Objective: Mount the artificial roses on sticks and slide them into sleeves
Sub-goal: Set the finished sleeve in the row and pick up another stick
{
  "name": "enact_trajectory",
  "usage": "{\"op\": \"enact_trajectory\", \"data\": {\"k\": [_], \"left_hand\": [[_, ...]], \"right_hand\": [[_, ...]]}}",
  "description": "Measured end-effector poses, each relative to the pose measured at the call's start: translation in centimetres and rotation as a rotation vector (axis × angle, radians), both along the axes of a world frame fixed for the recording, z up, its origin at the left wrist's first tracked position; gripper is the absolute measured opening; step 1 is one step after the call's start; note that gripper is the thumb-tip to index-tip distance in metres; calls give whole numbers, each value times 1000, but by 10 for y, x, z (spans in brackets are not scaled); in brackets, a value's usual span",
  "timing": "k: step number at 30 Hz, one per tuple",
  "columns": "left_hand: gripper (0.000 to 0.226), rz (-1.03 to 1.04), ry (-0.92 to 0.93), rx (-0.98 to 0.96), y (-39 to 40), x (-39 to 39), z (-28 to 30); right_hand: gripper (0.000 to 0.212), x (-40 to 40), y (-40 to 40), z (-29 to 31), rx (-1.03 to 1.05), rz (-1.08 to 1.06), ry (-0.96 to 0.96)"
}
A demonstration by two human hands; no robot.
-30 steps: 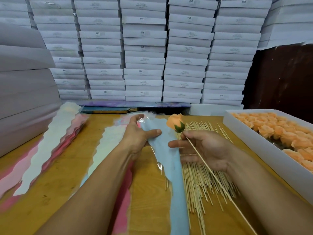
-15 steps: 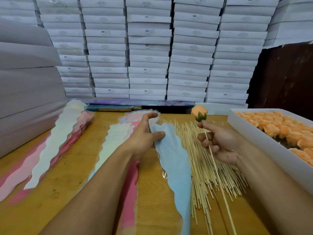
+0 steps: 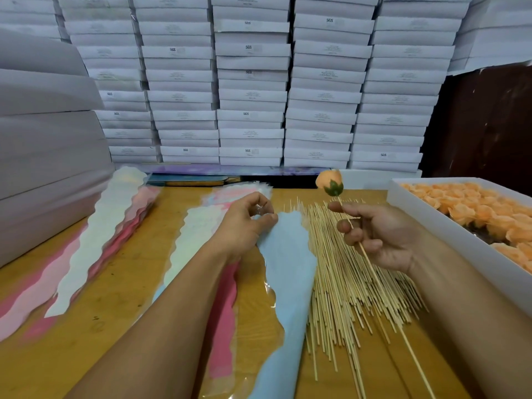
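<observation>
Left hand [image 3: 244, 223] pinches clear mouth of blue sleeve [image 3: 288, 272] lying mid-bench. Right hand [image 3: 383, 234] grips stick [image 3: 371, 266], peach rose [image 3: 329, 182] raised above loose stick pile [image 3: 339, 272]. Advice: spread mouth wide first, feed bare stick end in, guide rose gently.

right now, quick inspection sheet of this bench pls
surface: wooden table, bare patches between the piles
job's things: rose mounted on a stick; blue sleeve flat on the table; loose sticks beside it; tray of orange roses at right
clutter: pastel sleeve stacks at left
hands: left hand pinches the blue sleeve's top; right hand grips the stick, rose upright
cables: nothing seen
surroundings: stacked white boxes behind, dark panel at right
</observation>
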State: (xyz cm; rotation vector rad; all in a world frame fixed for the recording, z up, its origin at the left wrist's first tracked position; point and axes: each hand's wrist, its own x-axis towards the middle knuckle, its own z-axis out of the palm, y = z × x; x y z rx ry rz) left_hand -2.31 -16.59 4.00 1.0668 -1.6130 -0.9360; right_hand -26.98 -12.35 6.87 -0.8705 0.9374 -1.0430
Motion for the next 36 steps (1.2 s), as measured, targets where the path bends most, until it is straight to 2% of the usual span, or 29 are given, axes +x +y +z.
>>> {"op": "enact_trajectory", "data": {"k": [5,9,11,13,16,26,36], "left_hand": [[5,-5,-30,-23,3,0,1],[13,10,-67,-52,2,0,1],[17,-17,-19,-49,1,1,2],[11,-78,53,-13,2,1,3],[4,-205,93,30,5,1,4],[7,-578,209,285,9,2,7],[9,-682,179,336,8,5,7]], "right_hand": [[24,1,-2,-2,-5,21,-2],[25,3,-3,1,54,46,-70],[22,4,-6,6,84,51,-103],[20,4,-15,15,86,35,-99],[19,6,-37,34,60,-53,-76],[28,15,-120,64,-17,-349,150],[26,19,-141,51,-15,-445,222]]}}
